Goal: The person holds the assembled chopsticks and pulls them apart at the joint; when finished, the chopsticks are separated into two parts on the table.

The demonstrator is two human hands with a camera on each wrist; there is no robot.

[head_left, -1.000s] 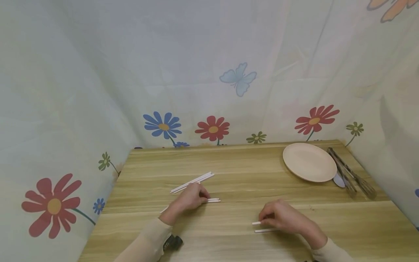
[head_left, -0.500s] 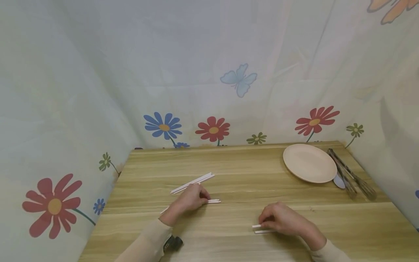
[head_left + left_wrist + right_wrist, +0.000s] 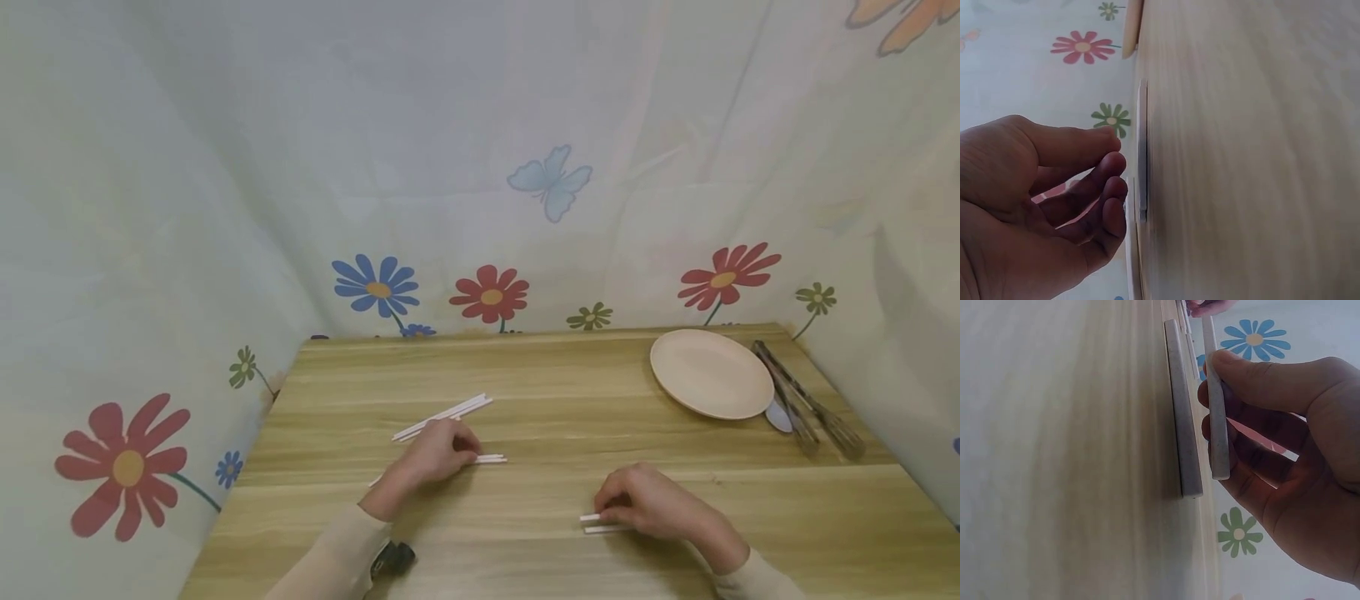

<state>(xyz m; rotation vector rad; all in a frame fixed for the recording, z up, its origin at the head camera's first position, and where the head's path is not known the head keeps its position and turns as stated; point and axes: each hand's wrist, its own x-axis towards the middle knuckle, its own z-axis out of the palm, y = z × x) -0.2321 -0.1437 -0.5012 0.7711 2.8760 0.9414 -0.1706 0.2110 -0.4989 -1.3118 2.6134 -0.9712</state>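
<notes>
Partly hides sticks (image 3: 492,460) behind loosely curled left hand (image 3: 438,450); pinches another stick (image 3: 1218,425) in right hand (image 3: 648,502), seen full-length only from right wrist.

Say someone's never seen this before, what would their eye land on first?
Probably the big red flower on the cloth, far left in the head view, then the pale plate near the back right corner of the table. Nearer the front, the right hand pinches a white stick, held apart from another stick lying on the table.
</notes>
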